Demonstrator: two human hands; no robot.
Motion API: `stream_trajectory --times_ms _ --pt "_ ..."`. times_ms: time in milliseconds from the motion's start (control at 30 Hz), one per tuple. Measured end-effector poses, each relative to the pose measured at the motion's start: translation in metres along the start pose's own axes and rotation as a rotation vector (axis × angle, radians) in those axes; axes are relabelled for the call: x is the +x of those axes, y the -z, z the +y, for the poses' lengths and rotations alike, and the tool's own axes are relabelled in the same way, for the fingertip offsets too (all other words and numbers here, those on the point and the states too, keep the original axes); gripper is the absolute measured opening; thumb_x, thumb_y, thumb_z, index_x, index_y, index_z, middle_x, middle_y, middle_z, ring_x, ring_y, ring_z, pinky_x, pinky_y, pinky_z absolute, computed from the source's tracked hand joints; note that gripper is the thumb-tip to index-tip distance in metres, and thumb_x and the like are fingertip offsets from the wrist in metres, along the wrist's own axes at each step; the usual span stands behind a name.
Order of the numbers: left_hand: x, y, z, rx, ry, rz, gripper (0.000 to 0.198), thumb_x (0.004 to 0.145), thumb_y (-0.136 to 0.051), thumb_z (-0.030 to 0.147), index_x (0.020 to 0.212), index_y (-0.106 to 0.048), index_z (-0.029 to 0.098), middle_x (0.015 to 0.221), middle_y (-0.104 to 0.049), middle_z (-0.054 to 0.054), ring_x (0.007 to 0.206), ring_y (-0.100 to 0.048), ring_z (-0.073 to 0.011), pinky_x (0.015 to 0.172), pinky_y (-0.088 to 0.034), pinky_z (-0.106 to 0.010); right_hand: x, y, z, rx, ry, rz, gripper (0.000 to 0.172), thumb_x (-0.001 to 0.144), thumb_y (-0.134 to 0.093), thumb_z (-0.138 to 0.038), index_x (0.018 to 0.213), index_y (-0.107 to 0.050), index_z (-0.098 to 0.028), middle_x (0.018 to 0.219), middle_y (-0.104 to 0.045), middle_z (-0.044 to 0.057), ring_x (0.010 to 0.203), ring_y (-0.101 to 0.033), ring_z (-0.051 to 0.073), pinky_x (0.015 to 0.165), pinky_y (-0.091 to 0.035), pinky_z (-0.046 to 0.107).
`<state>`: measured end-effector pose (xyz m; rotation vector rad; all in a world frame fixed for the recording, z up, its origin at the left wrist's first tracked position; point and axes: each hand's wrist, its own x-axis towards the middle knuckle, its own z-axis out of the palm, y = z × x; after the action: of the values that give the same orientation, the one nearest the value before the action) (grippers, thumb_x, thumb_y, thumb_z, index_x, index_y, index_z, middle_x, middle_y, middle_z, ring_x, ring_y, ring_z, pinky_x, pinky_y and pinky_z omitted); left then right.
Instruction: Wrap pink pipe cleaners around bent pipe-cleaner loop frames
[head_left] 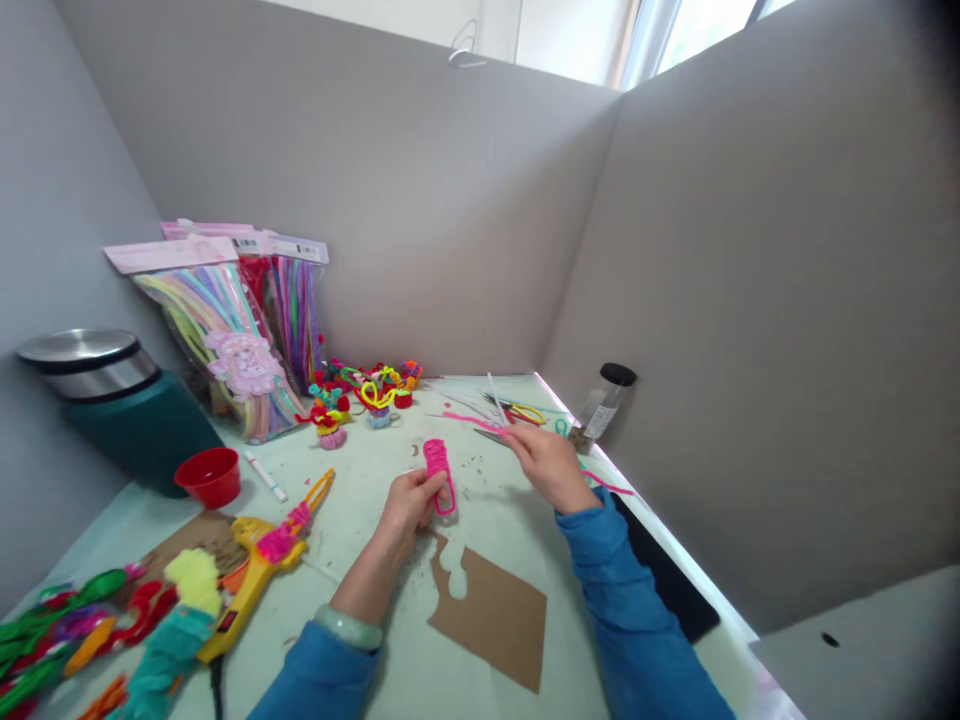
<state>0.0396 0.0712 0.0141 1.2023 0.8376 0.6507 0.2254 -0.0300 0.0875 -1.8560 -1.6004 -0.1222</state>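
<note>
My left hand is closed on a bright pink pipe-cleaner piece, tightly wound at the top with an open loop at the bottom, held above the table. Farther right, my right hand is closed at the fingertips, with a pointed metal tool sticking out to the left; its handle is hidden, so I cannot tell whether it is scissors or tweezers. A pink pipe cleaner lies just beyond these fingers. Behind them are pliers with red and yellow handles.
Cut cardboard lies between my forearms. On the left are a yellow glue gun, red cup, teal bottle and bagged pipe cleaners. Small colourful pipe-cleaner figures stand at the back. A black-lidded jar is right.
</note>
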Motion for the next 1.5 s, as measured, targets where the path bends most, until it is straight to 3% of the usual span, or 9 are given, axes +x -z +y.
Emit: stream_trajectory --times_ms 133,233,433,733,933,1033,1133,1300,1500 --pt "0.001 0.003 0.003 -0.026 -0.033 0.098 0.038 0.067 -0.061 0.047 0.052 -0.050 0.014 0.033 -0.032 0.007 0.029 -0.020 -0.0026 0.033 -0.010 -0.020 -0.008 -0.037 0.008 -0.284 -0.075 -0.326 0.027 0.078 -0.057 -0.039 0.097 -0.065 -0.022 0.086 -0.065 0.008 0.085 -0.056 0.023 0.071 -0.037 0.030" --pt "0.002 0.003 0.002 -0.036 -0.028 0.101 0.040 0.065 -0.062 0.049 0.052 -0.049 0.015 0.034 -0.034 0.007 0.029 -0.021 -0.0026 0.033 -0.011 -0.020 -0.011 -0.061 0.004 -0.222 -0.023 -0.285 0.034 0.079 -0.057 -0.039 0.108 -0.059 -0.023 0.094 -0.062 0.008 0.090 -0.053 0.021 0.076 -0.036 0.029" --pt "0.004 0.003 0.000 -0.083 -0.054 0.071 0.037 0.066 -0.061 0.048 0.054 -0.048 0.015 0.034 -0.034 0.007 0.030 -0.023 -0.0035 0.034 -0.014 -0.019 -0.019 -0.084 -0.005 -0.047 0.124 -0.224 0.021 0.081 -0.055 -0.039 0.082 -0.063 -0.019 0.084 -0.059 0.005 0.085 -0.050 0.018 0.075 -0.035 0.029" --pt "0.002 0.004 0.005 -0.094 -0.059 0.019 0.035 0.071 -0.056 0.047 0.057 -0.053 0.015 0.029 -0.030 0.007 0.029 -0.023 -0.0049 0.036 -0.015 -0.021 -0.024 -0.090 -0.004 0.132 0.404 -0.265 0.013 0.080 -0.059 -0.030 0.073 -0.062 -0.020 0.077 -0.058 0.003 0.078 -0.050 0.017 0.073 -0.037 0.029" --pt "0.001 0.007 0.009 -0.151 -0.056 0.103 0.037 0.067 -0.061 0.049 0.058 -0.053 0.014 0.032 -0.027 0.009 0.030 -0.017 -0.0030 0.036 -0.012 -0.021 -0.023 -0.074 0.010 0.425 0.122 -0.213 0.013 0.085 -0.048 -0.023 0.078 -0.057 -0.019 0.067 -0.059 0.000 0.059 -0.051 0.013 0.058 -0.039 0.024" --pt "0.001 0.007 0.008 -0.114 -0.070 0.095 0.036 0.069 -0.060 0.048 0.060 -0.054 0.013 0.033 -0.028 0.009 0.031 -0.019 -0.0029 0.036 -0.012 -0.021 -0.023 -0.070 0.009 0.543 -0.018 -0.098 0.014 0.087 -0.043 -0.024 0.084 -0.056 -0.019 0.065 -0.059 -0.001 0.056 -0.052 0.012 0.056 -0.040 0.023" --pt "0.001 0.004 0.003 -0.058 -0.080 0.015 0.034 0.071 -0.058 0.046 0.061 -0.055 0.013 0.033 -0.031 0.008 0.031 -0.022 -0.0035 0.037 -0.013 -0.021 -0.023 -0.074 -0.002 0.520 -0.014 0.014 0.015 0.085 -0.047 -0.027 0.084 -0.059 -0.018 0.068 -0.059 0.001 0.063 -0.054 0.014 0.061 -0.041 0.025" --pt "0.002 0.000 -0.004 -0.005 -0.065 -0.062 0.028 0.070 -0.059 0.041 0.066 -0.058 0.013 0.032 -0.035 0.006 0.031 -0.025 -0.0047 0.037 -0.014 -0.021 -0.026 -0.081 -0.017 0.405 0.076 0.036 0.016 0.085 -0.048 -0.026 0.079 -0.061 -0.019 0.074 -0.062 0.004 0.069 -0.055 0.016 0.065 -0.041 0.026" --pt "0.001 0.000 -0.004 0.044 -0.077 -0.090 0.028 0.070 -0.059 0.041 0.067 -0.060 0.013 0.033 -0.036 0.006 0.031 -0.027 -0.0051 0.038 -0.014 -0.021 -0.028 -0.085 -0.015 0.376 0.028 0.094 0.016 0.084 -0.048 -0.027 0.079 -0.062 -0.019 0.074 -0.063 0.004 0.066 -0.055 0.016 0.064 -0.042 0.027"
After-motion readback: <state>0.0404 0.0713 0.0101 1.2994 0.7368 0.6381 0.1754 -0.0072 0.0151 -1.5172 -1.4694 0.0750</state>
